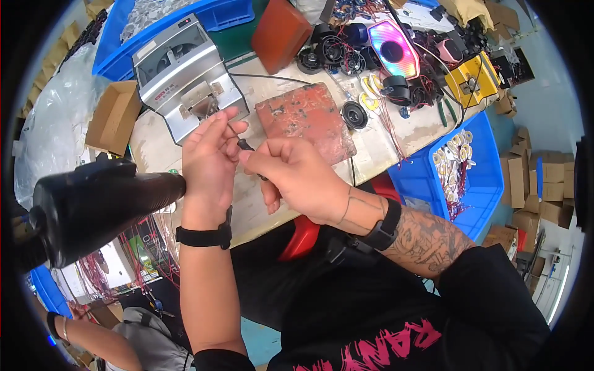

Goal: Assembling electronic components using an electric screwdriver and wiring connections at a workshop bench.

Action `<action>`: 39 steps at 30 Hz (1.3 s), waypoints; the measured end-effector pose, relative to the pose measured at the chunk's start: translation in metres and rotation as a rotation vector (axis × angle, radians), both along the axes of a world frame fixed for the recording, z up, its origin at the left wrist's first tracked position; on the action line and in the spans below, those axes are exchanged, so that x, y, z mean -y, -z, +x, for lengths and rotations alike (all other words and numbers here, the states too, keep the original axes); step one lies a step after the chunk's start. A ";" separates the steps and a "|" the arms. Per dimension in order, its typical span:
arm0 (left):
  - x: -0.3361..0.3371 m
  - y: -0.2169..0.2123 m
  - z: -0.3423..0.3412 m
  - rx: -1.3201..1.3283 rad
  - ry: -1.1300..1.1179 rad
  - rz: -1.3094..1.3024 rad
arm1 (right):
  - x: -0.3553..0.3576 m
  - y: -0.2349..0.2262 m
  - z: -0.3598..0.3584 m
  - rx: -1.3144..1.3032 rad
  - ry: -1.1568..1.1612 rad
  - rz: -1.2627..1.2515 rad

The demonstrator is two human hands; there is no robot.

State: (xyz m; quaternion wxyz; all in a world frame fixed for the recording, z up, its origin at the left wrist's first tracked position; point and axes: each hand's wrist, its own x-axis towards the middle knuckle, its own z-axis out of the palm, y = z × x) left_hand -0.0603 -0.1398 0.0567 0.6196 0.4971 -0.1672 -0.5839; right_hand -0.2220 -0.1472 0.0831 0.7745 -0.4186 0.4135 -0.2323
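Note:
My right hand (297, 176) is closed round a slim black-handled tool (245, 144) with a thin shaft. Its tip points toward my left hand; whether it is a screwdriver I cannot tell. My left hand (210, 154) is palm up, fingers curled together in front of a silver-grey tabletop machine (185, 83). Anything pinched in those fingers is too small to make out. Close beyond both hands lies a worn reddish square block (303, 120) on the pale workbench (253, 210).
A black tube-like arm (111, 204) reaches in from the left. Around the bench are an open cardboard box (112, 117), black round speakers (354, 115), a lit colourful speaker panel (393, 49) and a blue bin (482, 179). Another person's arm (93, 340) shows at lower left.

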 end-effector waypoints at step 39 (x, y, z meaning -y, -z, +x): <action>0.003 0.017 0.004 -0.210 -0.047 -0.094 | 0.004 -0.015 0.002 -0.355 -0.016 -0.494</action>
